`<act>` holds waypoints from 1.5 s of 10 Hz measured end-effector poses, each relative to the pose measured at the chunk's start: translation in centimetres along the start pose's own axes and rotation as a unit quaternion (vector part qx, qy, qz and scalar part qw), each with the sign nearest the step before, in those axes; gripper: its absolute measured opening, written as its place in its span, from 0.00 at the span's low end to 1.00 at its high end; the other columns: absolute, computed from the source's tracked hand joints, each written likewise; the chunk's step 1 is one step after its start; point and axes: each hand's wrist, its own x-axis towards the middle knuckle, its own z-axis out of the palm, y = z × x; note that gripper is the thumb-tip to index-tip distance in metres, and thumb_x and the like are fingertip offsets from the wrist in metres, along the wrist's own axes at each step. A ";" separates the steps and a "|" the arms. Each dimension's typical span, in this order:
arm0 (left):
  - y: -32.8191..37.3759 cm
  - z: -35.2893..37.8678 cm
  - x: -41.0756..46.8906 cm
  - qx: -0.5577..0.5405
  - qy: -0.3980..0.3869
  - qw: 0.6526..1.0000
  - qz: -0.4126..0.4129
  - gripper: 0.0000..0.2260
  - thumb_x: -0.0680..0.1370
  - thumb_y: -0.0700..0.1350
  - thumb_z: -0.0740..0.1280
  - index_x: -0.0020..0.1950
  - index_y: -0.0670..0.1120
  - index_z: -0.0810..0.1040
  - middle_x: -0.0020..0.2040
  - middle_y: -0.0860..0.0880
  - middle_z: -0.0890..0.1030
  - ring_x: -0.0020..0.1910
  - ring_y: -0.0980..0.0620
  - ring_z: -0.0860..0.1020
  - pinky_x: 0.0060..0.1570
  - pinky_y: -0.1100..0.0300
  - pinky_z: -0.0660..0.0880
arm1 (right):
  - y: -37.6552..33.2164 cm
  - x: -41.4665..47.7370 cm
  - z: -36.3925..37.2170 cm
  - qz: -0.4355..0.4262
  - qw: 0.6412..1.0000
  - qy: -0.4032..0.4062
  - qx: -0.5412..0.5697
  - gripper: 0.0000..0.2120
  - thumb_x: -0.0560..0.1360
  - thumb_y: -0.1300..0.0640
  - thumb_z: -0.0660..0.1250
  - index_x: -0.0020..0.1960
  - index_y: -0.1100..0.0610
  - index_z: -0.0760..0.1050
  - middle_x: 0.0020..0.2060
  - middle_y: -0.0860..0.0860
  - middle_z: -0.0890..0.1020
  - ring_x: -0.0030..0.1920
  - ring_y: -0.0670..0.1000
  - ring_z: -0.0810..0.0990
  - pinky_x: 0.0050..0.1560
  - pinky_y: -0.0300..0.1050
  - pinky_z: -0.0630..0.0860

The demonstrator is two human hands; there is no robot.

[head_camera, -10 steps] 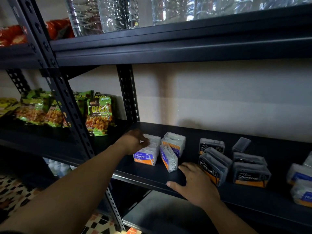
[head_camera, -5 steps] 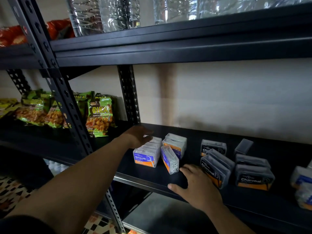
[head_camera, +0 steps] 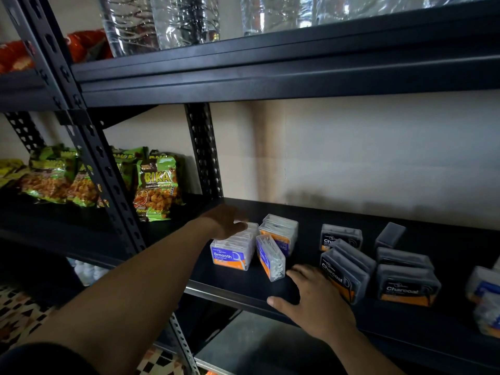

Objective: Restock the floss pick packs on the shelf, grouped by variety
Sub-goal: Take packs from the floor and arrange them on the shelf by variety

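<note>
White "Smooth" floss pick packs stand at the left of the black shelf (head_camera: pixel 238 289): a front pack (head_camera: pixel 230 255), a tilted pack (head_camera: pixel 270 257) and a back pack (head_camera: pixel 280 231). My left hand (head_camera: pixel 226 223) rests on top of the front pack's rear, fingers around a pack behind it. Several dark "Charcoal" packs (head_camera: pixel 343 269) sit to the right. My right hand (head_camera: pixel 313 301) lies flat on the shelf edge beside a tilted Charcoal pack. More white packs (head_camera: pixel 484 290) show at the far right.
Green snack bags (head_camera: pixel 157 185) fill the neighbouring shelf at left, past the perforated black uprights (head_camera: pixel 203 150). Water bottles (head_camera: pixel 159 20) stand on the shelf above. A patterned floor (head_camera: pixel 19 312) shows below left.
My left hand has shifted slightly further back over the Smooth packs. My right hand has stayed on the shelf edge.
</note>
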 end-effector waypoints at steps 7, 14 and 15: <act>-0.5 0.2 -1.5 0.172 -0.109 0.979 0.021 0.60 0.54 0.65 0.78 0.79 0.61 0.46 0.77 0.53 0.63 0.73 0.48 0.66 0.68 0.47 0.69 | -0.1 -0.1 0.0 -0.001 1.000 0.005 -0.006 0.43 0.68 0.22 0.50 0.75 0.47 0.62 0.74 0.44 0.63 0.74 0.45 0.58 0.72 0.44 0.58; 5.3 0.0 -5.7 0.221 0.027 0.955 0.197 0.23 0.76 0.58 0.63 0.72 0.60 0.70 0.69 0.51 0.75 0.66 0.46 0.73 0.65 0.49 0.70 | 0.6 -1.7 -1.9 -0.023 0.998 -0.052 0.041 0.35 0.74 0.33 0.60 0.75 0.50 0.63 0.75 0.44 0.62 0.74 0.45 0.59 0.73 0.42 0.58; 6.7 1.0 -5.6 0.249 0.036 0.945 0.209 0.22 0.79 0.56 0.62 0.73 0.62 0.67 0.73 0.55 0.70 0.72 0.46 0.67 0.69 0.45 0.62 | 1.6 -2.3 -2.6 -0.034 0.997 -0.065 0.012 0.36 0.74 0.33 0.60 0.76 0.50 0.61 0.75 0.45 0.61 0.74 0.45 0.59 0.73 0.44 0.59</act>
